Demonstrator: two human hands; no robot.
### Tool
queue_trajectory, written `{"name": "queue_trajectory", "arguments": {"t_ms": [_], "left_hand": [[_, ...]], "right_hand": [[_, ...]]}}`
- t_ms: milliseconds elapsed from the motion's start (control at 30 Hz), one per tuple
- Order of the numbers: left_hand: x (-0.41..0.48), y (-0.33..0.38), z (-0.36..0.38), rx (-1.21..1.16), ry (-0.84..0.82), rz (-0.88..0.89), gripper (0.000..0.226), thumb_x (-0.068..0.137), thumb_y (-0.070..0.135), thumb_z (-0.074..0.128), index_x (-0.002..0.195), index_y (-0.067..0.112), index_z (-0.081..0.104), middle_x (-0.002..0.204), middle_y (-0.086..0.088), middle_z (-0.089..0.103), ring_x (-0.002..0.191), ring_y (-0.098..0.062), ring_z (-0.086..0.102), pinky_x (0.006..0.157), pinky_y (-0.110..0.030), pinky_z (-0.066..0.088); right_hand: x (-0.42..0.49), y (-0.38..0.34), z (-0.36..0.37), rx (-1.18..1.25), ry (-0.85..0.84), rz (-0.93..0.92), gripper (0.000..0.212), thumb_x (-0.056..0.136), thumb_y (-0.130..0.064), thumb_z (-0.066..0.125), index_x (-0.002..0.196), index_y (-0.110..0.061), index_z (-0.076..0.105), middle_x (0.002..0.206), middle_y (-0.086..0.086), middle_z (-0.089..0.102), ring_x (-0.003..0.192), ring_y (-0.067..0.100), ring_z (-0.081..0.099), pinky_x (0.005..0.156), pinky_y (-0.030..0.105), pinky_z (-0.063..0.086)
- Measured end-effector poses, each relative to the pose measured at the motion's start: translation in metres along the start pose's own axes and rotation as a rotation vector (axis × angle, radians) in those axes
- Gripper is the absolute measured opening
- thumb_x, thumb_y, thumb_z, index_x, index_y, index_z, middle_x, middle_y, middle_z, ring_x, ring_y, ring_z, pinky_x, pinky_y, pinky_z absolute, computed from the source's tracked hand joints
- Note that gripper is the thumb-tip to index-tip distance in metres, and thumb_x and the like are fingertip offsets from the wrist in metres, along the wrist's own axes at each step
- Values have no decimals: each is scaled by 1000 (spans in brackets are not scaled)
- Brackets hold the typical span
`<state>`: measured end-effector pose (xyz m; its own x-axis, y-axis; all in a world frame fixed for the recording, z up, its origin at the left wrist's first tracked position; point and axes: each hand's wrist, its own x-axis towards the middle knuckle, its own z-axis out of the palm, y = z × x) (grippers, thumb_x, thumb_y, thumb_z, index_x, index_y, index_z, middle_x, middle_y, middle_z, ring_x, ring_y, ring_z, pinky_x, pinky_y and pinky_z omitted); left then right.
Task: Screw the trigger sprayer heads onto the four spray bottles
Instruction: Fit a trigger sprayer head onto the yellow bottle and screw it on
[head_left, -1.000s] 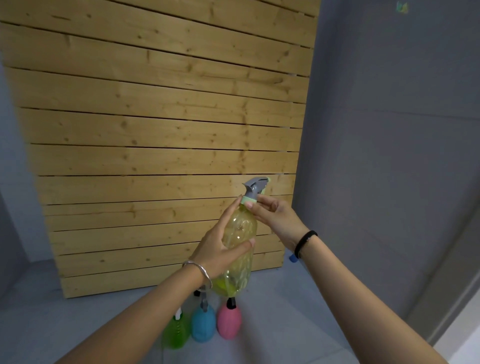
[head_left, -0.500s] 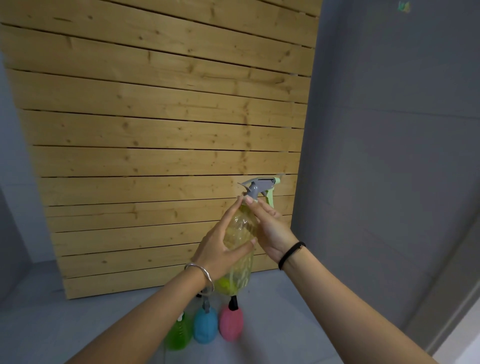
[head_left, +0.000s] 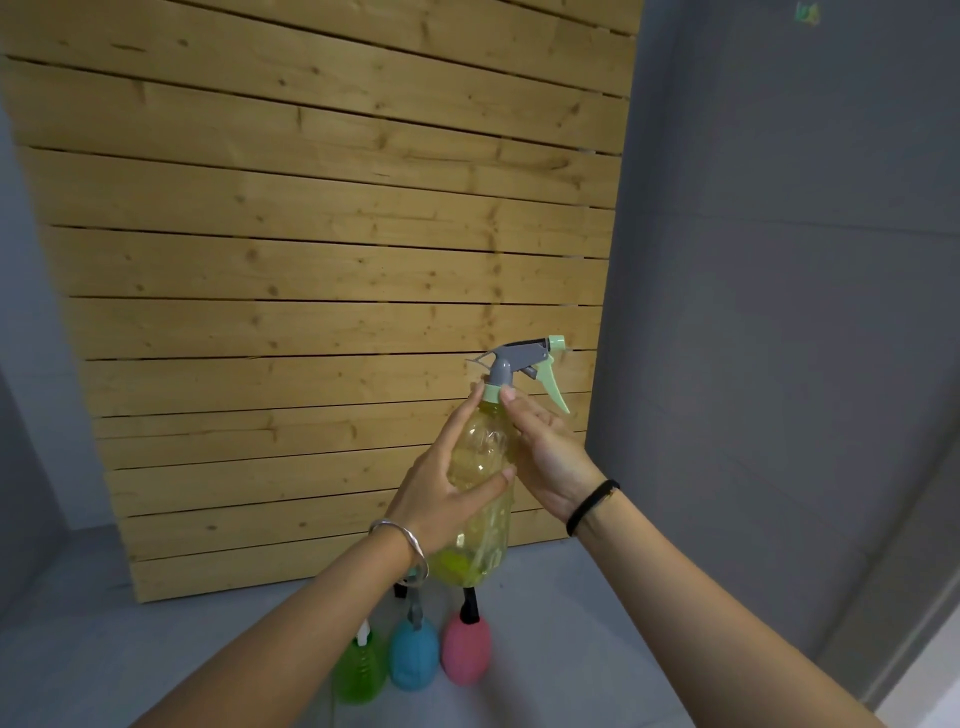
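Observation:
I hold a clear yellow spray bottle (head_left: 483, 457) upright in the air in front of me. My left hand (head_left: 441, 488) wraps around its body. A grey and mint-green trigger sprayer head (head_left: 524, 364) sits on the bottle's neck, nozzle and trigger pointing right. My right hand (head_left: 545, 447) pinches the mint collar at the neck with thumb and fingertips. Below, on the grey floor, stand a green bottle (head_left: 361, 673), a blue bottle (head_left: 414, 654) and a pink bottle (head_left: 465, 652), each with a sprayer head partly hidden behind my left wrist and the yellow bottle.
A wall of horizontal pine planks (head_left: 322, 291) rises straight ahead. A grey wall (head_left: 779, 312) closes the right side. The grey floor (head_left: 545, 649) spreads around the three standing bottles.
The sprayer head has turned, so its nozzle and trigger now point right. My right hand shifted its grip around the collar and the bottle stayed raised in my left hand.

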<state>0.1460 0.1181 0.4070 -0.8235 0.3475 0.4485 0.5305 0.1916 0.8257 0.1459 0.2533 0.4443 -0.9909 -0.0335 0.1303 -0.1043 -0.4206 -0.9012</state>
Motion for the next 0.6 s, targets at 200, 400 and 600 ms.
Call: {"name": "queue_trajectory", "arguments": {"t_ms": [200, 400, 600], "left_hand": [[0, -1, 2, 56, -9, -38, 80, 67, 57, 65, 129, 71, 15, 143, 30, 36, 132, 3, 38, 104, -23, 35], [1, 0, -3, -32, -23, -8, 80, 72, 51, 68, 135, 63, 20, 145, 36, 30, 133, 8, 34, 110, -33, 35], [-2, -3, -5, -16, -43, -20, 80, 70, 53, 68, 133, 65, 21, 140, 39, 34, 130, 9, 37, 111, -35, 36]], "right_hand": [[2, 6, 4, -24, 164, -44, 29, 76, -17, 75, 101, -17, 59, 94, -2, 62, 87, 11, 63, 73, 24, 56], [1, -1, 2, 51, 17, 22, 40, 90, -20, 58, 126, -5, 54, 121, 12, 63, 109, 21, 62, 95, 35, 51], [2, 2, 3, 90, 16, -1, 21, 85, -12, 64, 104, -5, 60, 85, 4, 66, 73, 11, 68, 67, 26, 58]]}}
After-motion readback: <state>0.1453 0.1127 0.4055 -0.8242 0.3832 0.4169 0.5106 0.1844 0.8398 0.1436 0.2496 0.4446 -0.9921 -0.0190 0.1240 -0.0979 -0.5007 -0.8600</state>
